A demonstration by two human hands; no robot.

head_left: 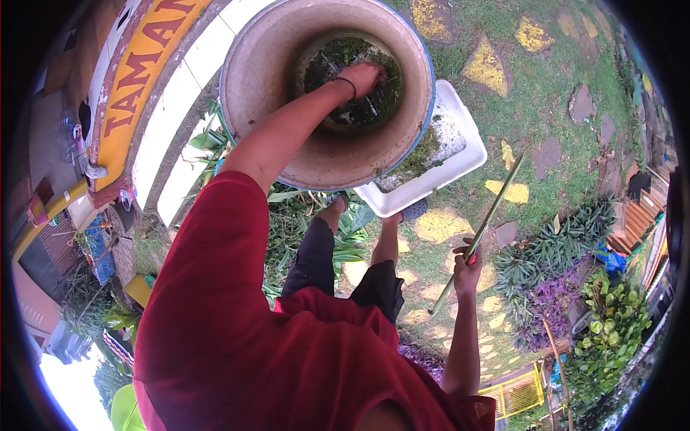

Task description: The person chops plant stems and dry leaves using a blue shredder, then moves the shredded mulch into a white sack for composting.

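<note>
My left hand (363, 77), with a dark band at the wrist, reaches down into a large round pot (248, 108) with a blue rim. Its fingertips are hidden among wet, dark green water plants (338, 54) at the bottom, so I cannot tell whether they grip any. My right hand (467, 267) is out to the side, wrapped round a long green stick (490, 215) held at a slant. A small red piece (471, 259) shows at the fingers. Beside the pot, partly under its rim, is a white tray (471, 154) with green plant bits and whitish grains.
My feet stand on grass set with yellow-painted stones (440, 225). Leafy plants (287, 223) grow below the pot. A curved yellow wall with red letters (136, 79) runs along the left. Shrubs (532, 244) and purple plants (550, 305) border the right, near a yellow metal frame (517, 393).
</note>
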